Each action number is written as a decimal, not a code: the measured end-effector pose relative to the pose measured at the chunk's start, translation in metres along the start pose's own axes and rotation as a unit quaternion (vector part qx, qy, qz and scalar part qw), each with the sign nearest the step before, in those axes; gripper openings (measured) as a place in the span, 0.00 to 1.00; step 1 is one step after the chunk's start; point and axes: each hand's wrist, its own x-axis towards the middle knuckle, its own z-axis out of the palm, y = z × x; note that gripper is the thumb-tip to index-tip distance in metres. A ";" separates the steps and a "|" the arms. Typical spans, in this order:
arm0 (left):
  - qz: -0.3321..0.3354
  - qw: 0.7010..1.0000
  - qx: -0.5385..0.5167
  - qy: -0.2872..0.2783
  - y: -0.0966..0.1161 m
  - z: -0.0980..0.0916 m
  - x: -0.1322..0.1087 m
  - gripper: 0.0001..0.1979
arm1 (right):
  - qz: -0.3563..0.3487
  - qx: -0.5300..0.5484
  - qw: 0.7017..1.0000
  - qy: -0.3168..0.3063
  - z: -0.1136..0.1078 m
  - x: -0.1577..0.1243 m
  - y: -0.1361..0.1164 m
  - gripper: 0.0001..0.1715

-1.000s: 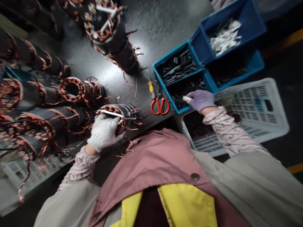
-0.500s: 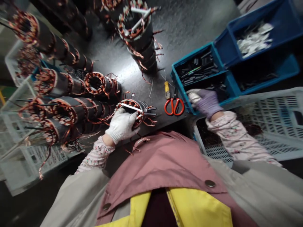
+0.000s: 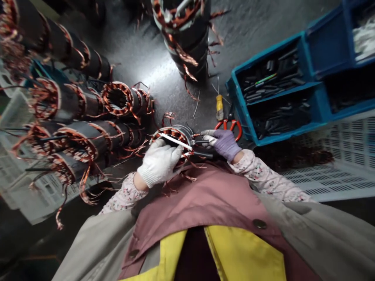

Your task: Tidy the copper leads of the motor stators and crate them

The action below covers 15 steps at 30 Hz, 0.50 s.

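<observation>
My left hand (image 3: 160,160), in a white knitted glove, grips the near rim of a copper-wound stator (image 3: 175,136). A white tube (image 3: 175,141) lies across the stator's opening. My right hand (image 3: 224,143), in a purple glove with pale fingertips, is closed at the stator's right side. Its fingertips pinch a thin black sleeve (image 3: 201,141) beside a copper lead. Another dark sleeve (image 3: 203,155) sticks out just below. Behind my right hand are red-handled scissors (image 3: 238,128) and a yellow-handled tool (image 3: 219,107).
Blue bins (image 3: 252,113) of black sleeves stand at right, with a white crate (image 3: 345,171) below them. Several stators (image 3: 84,136) lie stacked at left. A taller stator stack (image 3: 187,47) stands at the back.
My right hand has moved left from the blue bin to the stator, with a black sleeve now at its fingertips. My left hand stays on the stator. The view has shifted.
</observation>
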 end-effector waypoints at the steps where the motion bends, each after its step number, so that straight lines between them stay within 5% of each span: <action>1: 0.001 1.000 -0.005 -0.002 0.000 0.001 0.000 0.22 | -0.036 -0.042 0.998 0.020 0.002 0.000 0.001 0.12; 5: -0.002 1.000 -0.012 -0.014 0.000 0.002 0.001 0.23 | -0.144 -0.166 0.975 0.040 0.000 0.005 0.003 0.10; 15: -0.012 0.999 -0.031 -0.006 0.000 0.005 0.001 0.25 | -0.149 -0.154 0.976 0.034 -0.009 0.006 0.010 0.13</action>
